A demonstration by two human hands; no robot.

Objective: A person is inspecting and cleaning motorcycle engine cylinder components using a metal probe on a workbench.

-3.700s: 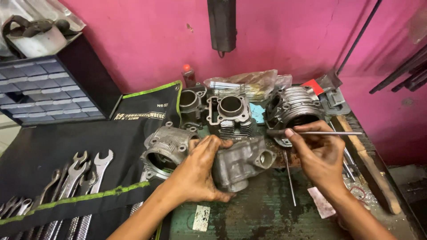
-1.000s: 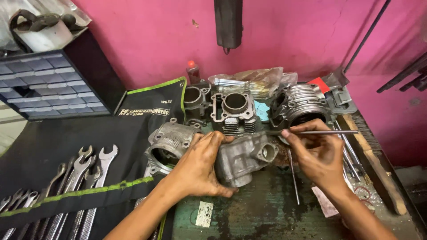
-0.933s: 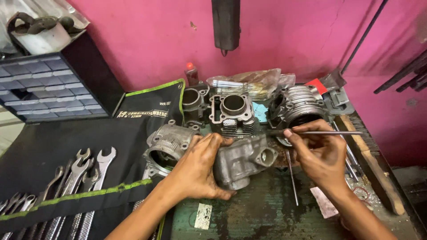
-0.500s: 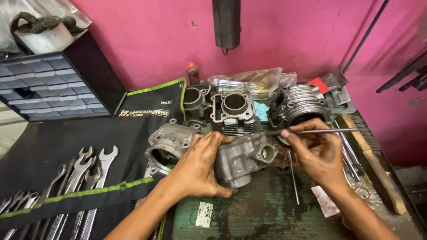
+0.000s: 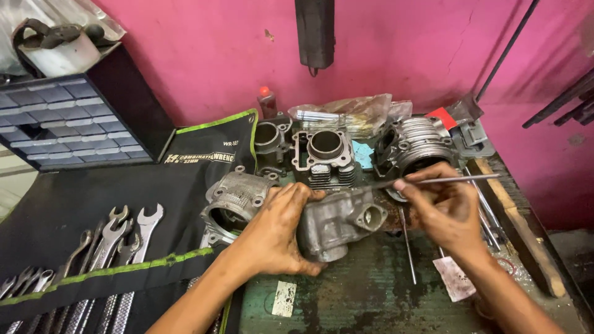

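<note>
Presently the work stands at the probing stage on a grey metal engine casting (image 5: pixel 337 222), which lies on its side at the middle of the green, stained worktop (image 5: pixel 371 291), its round port facing right. The left hand (image 5: pixel 272 238) cups the casting from the left, fingers wrapped over its top edge and thumb low against its base; that grip is pressed firmly on the part and steadies it. The right hand (image 5: pixel 448 207) pinches a thin metal rod (image 5: pixel 433 181) between thumb and forefingers, the rod held almost level with its left tip close to the upper face of the casting. Whether the tip touches the metal cannot be told.

Just beside the left hand sits a second casting (image 5: pixel 235 204) with a wide bore, partly on a black tool roll (image 5: pixel 124 204) that carries a row of combination wrenches (image 5: pixel 117 238). Behind, against the pink wall, stand three finned cylinder blocks (image 5: pixel 325 154). Another loose rod (image 5: pixel 406 244) lies on the worktop below the right hand, and a wooden-handled tool (image 5: pixel 513 229) lies along the right edge.

Judgement: the next move calls for a steady hold by the left hand and fine guidance of the rod tip onto or into a small opening of the casting, with little force, since the rod is slender and could bend or slip.
</note>
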